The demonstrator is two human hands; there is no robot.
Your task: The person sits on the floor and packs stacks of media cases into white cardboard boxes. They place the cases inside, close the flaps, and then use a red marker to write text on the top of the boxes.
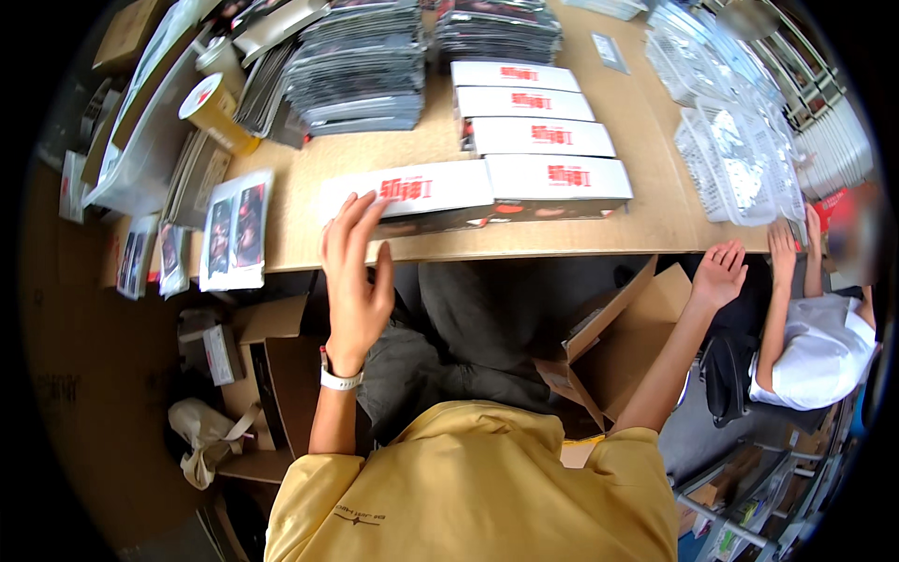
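My left hand [356,290], with a white band at the wrist, rests its fingertips on the left end of a long white box [448,180] with red print, lying along the table's near edge. The fingers are spread and do not wrap round it. Right of that box, a row of several similar white boxes [543,138] runs away from me, the nearest [571,175] meeting its end. My right hand [719,273] is well off to the right at the table's edge, palm up, fingers loosely bent and nothing seen in them.
Tall stacks of dark flat packs [361,70] stand at the back. Left are a yellow cup [217,108], a clear bin [154,140] and picture packs [234,229]. White plastic baskets [716,164] line the right, near a seated person [810,347]. An open carton [627,337] sits below.
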